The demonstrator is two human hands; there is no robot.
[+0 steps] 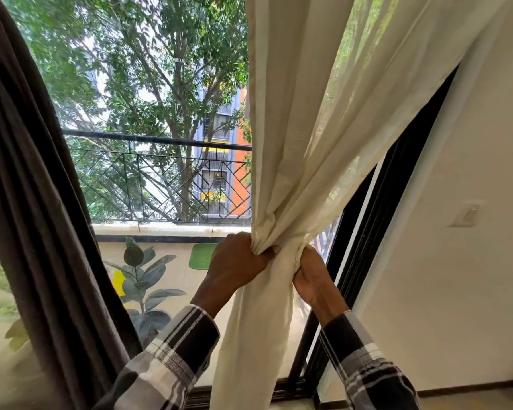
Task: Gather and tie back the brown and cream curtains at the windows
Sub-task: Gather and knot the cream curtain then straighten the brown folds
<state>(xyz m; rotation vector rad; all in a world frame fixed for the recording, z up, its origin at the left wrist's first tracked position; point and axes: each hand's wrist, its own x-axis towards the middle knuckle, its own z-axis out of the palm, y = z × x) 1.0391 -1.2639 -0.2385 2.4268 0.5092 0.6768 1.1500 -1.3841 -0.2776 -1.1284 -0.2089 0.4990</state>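
Two curtains hang at one large window (pixel 160 113), and two bare hands work on the paler of them. The cream curtain (pixel 302 128), thin enough that leaves show faintly through its upper right folds, fans down from the top of the frame and narrows to a tight bunch between the fingers, then falls loose and straight below them toward the floor. The brown curtain (pixel 33 202), heavy and opaque in long vertical pleats, hangs well to the left of both hands, touched by neither.

Beyond the glass above the fingers stand one leafy tree (pixel 160 69), one metal railing (pixel 160 179) with a diagonal lattice, and a building (pixel 222 161) in grey, orange and yellow. One potted plant (pixel 142 279) with broad dark leaves sits below and left of the left hand, on the far side of the glass. One green mat (pixel 202 255) lies just left of the knuckles.

The left hand (pixel 237 264) is clenched around the gathered cloth, thumb pressed across the folds. The right hand (pixel 311 276) grips the same bunch from the other side, fingers curled into the fabric just beside the left thumb. Both wrists emerge from two black-and-white plaid sleeves (pixel 178 350). One wall switch (pixel 468 216) sits on the cream wall, well right of the right hand.
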